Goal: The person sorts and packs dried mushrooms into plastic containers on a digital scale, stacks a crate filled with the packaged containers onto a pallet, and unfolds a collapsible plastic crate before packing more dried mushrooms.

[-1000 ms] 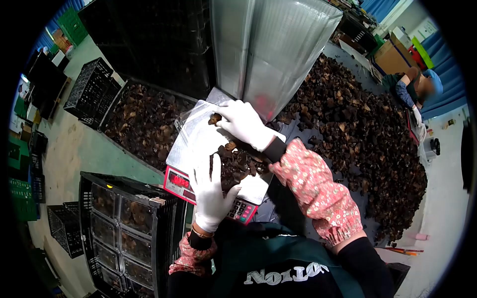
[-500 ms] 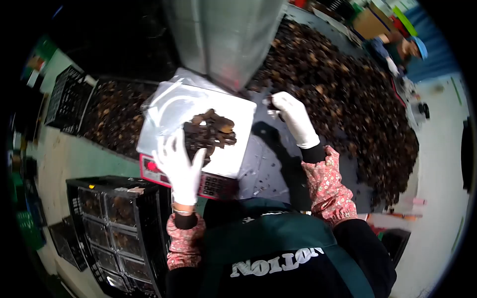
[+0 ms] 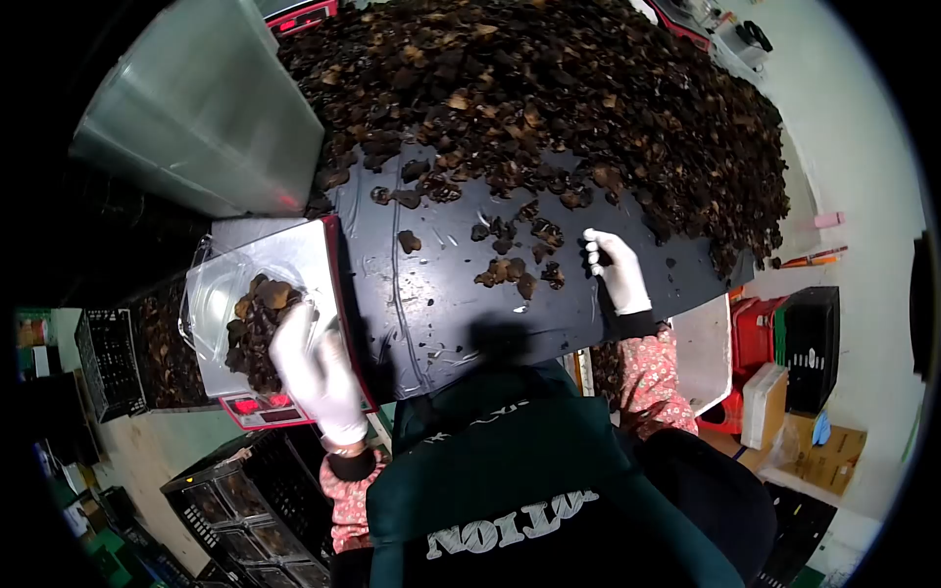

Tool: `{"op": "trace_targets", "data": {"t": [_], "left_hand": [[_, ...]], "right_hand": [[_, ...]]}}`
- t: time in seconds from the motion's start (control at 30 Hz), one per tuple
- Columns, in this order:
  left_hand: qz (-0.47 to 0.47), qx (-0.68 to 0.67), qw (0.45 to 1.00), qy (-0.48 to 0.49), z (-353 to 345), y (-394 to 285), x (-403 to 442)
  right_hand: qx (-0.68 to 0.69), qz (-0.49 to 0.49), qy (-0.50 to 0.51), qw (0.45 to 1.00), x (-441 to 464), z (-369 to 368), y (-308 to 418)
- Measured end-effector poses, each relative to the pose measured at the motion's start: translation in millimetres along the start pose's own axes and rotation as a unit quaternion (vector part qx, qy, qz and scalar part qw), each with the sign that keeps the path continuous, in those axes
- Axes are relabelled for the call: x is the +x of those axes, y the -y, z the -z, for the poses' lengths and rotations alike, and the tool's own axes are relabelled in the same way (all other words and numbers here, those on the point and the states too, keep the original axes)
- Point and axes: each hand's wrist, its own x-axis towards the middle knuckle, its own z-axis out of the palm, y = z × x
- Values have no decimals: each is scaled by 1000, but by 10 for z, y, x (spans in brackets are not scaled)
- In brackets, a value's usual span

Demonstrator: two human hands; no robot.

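Note:
My left hand (image 3: 319,377), in a white glove, rests over dark brown, curled pieces like wood ear mushroom (image 3: 257,328). Its thumb stands apart from the fingers, which are slightly blurred. These pieces lie in a clear plastic container (image 3: 199,294) on the steel plate of a red-framed scale (image 3: 312,250). Above the dark tabletop (image 3: 441,294), my right hand (image 3: 619,276), also gloved in white, has loosely bent fingers with a gap to the thumb. Nothing shows in its grasp. Just left of it lie several loose mushroom pieces (image 3: 508,272).
A big mushroom heap (image 3: 549,98) covers the table's far side. A tall grey metal bin (image 3: 211,108) stands behind the scale. Black crates (image 3: 245,490) with filled clear boxes are at lower left; a red crate (image 3: 755,333) is at right. Another scale (image 3: 299,18) shows at the top.
My view has turned right, so the scale and bin now sit further left. My right hand has moved from beside the scale to the table's right part, its pinch loosened. The left hand stays over the container.

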Motion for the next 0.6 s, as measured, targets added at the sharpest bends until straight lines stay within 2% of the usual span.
{"op": "trace_targets", "data": {"t": [0.03,0.1,0.13,0.17,0.2,0.23,0.27,0.3,0.37,0.4,0.53,0.6], "left_hand": [[-5,-30,997,74,-218,-45,-39],[-15,-85,985,150,-725,-142,-137],[2,-98,975,202,-934,-118,-230],[11,-119,970,213,-1160,-62,-346],[43,-140,963,229,-1359,-15,-416],[26,-127,962,240,-1509,1,-415],[25,-105,965,241,-1664,17,-404],[25,-82,967,240,-1820,46,-394],[24,-39,967,249,-2083,27,-308],[27,-8,961,276,-2177,-40,-240],[-14,153,919,362,-2462,-362,-132],[-18,182,914,363,-2549,-420,-141]], "right_hand": [[-66,-9,-20,998,6,-63,-22],[-236,5,-60,970,74,-257,3],[-315,94,-64,942,146,-307,-63],[-390,181,-70,900,223,-356,-146],[-435,204,-54,876,306,-412,-180],[-478,225,-38,848,375,-466,-202],[-522,182,-13,833,419,-517,-221],[-561,191,-7,806,424,-596,-205],[-587,165,7,792,445,-672,-185],[-595,182,1,783,470,-654,-198],[-574,166,15,802,558,-554,-138],[-575,156,32,803,592,-520,-111]]}}
